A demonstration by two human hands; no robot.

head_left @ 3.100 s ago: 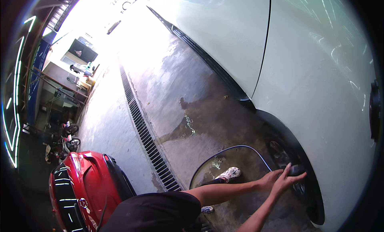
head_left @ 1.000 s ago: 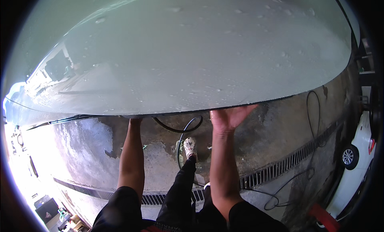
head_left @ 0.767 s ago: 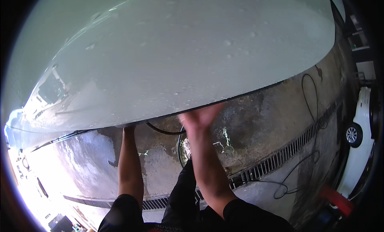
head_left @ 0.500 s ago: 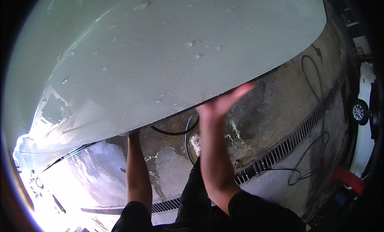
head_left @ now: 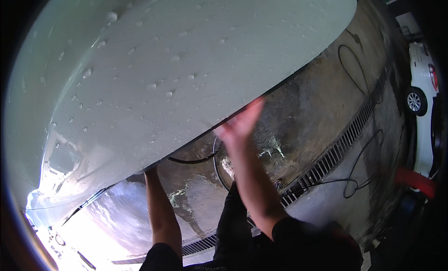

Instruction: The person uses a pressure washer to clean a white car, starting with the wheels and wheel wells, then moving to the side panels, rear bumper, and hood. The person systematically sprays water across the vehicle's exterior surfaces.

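Note:
A wet, pale, glossy car panel [head_left: 196, 51] beaded with water fills the upper view, its dark lower edge running slantwise above my arms. My left hand [head_left: 150, 169] reaches under that edge; its fingers are hidden behind the panel. Farther right along the same edge is my right hand [head_left: 240, 124], smeared by motion. Its thumb stands apart from the fingers, and I see nothing in it. The hand is at or very near the edge; whether it touches, I cannot tell.
Under the panel, a dark hose [head_left: 198, 160] curves over the wet concrete floor [head_left: 322, 117]. A slotted drain grate [head_left: 331, 156] crosses the floor, with a thin black cable [head_left: 350, 181] beside it. A white car [head_left: 424, 126] and a red object [head_left: 415, 182] are at the far right.
My right hand has moved left and slightly down in the picture, still beside the panel edge. The whole view has shifted, and the edge slants more steeply. My left hand stays under the panel.

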